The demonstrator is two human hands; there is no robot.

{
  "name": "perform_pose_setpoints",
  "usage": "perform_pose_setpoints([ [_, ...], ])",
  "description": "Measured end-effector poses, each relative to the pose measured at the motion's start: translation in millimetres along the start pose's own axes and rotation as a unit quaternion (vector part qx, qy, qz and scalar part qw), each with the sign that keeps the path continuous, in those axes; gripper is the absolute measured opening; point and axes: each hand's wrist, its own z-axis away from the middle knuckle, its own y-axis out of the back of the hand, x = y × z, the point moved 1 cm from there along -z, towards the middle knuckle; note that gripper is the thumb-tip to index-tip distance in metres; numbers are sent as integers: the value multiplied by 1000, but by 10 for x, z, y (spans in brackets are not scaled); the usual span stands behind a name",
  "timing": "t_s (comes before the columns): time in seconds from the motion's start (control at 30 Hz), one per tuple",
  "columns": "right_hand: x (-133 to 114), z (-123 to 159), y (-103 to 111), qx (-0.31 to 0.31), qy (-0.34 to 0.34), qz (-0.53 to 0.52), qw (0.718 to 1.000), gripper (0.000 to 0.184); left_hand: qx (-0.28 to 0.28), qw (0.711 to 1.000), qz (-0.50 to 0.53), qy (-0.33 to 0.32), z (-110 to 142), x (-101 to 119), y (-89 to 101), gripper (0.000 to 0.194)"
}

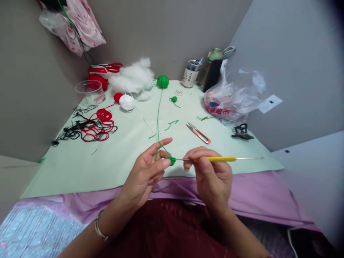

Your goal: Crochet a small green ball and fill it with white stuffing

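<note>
Between thumb and fingers, my left hand (147, 168) pinches a small green crochet piece (172, 161), its index finger raised with green yarn (158, 118) running over it. That strand leads back to a green yarn ball (162, 81) at the rear of the table. My right hand (212, 175) is closed round the yellow handle of a crochet hook (220, 158). The hook's thin metal shaft points left and its tip is at the green piece, where the tip itself is hidden. A second metal end sticks out to the right.
Orange-handled thread snips (199, 133) lie beyond my right hand. Tangled black and red yarn (98, 125) spreads at left, near a clear plastic cup (92, 92). White stuffing (133, 76) is behind. A plastic bag (231, 96), black hair clip (242, 132) and pen tin (191, 74) stand at right.
</note>
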Motion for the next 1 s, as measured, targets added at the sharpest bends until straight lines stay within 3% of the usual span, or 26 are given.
perform_pose_setpoints([
  [0.07, 21, -17, -27, -30, -13, -3, 999, 20, -7, 1000, -24, -2, 6, -44, -14, 53],
  [0.17, 19, 12, -32, -37, 38, 89, 995, 23, 13, 998, -57, -37, 1, -115, -27, 52],
  [0.23, -3, 53, -20, -46, 114, 198, 972, 29, 29, 996, -50, -62, -10, -140, -34, 55],
  [0.33, -25, 87, 1, -76, 200, 312, 926, 35, 12, 1000, -3, -12, -35, -132, -36, 53],
  [0.37, -25, 80, 12, -67, 196, 304, 930, 35, 2, 1000, 17, 12, -44, -118, -33, 50],
  [0.43, -8, 42, 33, -21, 137, 221, 965, 30, -10, 998, 49, 41, -61, -84, -21, 40],
  [0.53, 47, -25, 30, 19, 18, 40, 999, 23, -4, 999, 42, 10, -69, -61, -11, 35],
  [0.67, 92, -56, -2, -17, -25, 0, 1000, 17, 4, 998, -50, -45, -49, -108, -22, 42],
  [0.87, 97, -81, 31, -13, -98, -88, 991, 17, 2, 990, -115, -78, -44, -117, 24, 34],
  [1.0, 67, -87, 54, -29, -96, -80, 992, 19, 16, 986, -136, -93, -37, -89, 53, 36],
])
